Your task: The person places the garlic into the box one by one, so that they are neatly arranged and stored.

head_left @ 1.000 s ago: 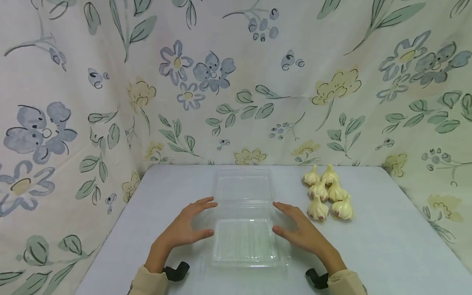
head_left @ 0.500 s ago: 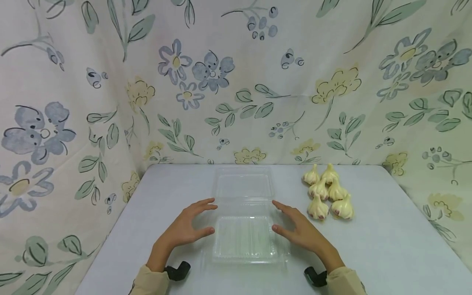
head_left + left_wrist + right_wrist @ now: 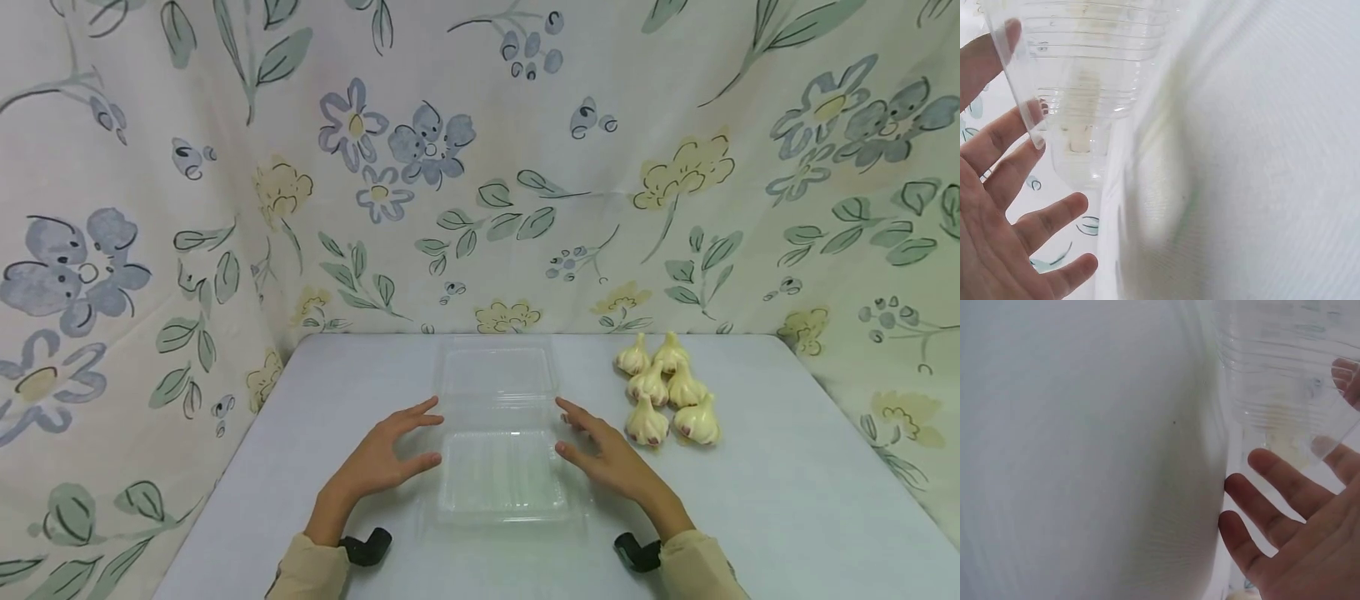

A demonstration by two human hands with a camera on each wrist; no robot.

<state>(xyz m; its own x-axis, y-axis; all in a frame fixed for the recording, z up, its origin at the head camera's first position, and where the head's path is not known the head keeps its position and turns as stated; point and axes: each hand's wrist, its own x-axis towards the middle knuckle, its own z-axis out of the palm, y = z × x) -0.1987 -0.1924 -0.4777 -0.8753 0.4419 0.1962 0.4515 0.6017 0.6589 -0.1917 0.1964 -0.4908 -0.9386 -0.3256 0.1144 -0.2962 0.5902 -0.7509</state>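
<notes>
A clear plastic clamshell box (image 3: 502,475) lies unfolded on the white table, its lid (image 3: 497,371) laid back toward the curtain. On the box's left side is my left hand (image 3: 378,454), fingers spread and the thumb apart. The left wrist view shows the thumb and forefinger tips right at the rim of the clear box (image 3: 1097,56). My right hand (image 3: 611,454) mirrors it on the other side, thumb and forefinger at the edge. In the right wrist view its other fingers (image 3: 1279,481) extend loosely beside the box wall. Nothing lies inside the box.
Several garlic bulbs (image 3: 667,387) stand in a cluster on the right of the white table (image 3: 765,500), beyond my right hand. A floral curtain (image 3: 480,167) hangs behind the table and along its sides. Black wrist mounts (image 3: 367,547) sit at both cuffs.
The open box has slid slightly away from me, toward the curtain. Both hands have moved forward with it, keeping to its sides. The garlic bulbs have stayed in place.
</notes>
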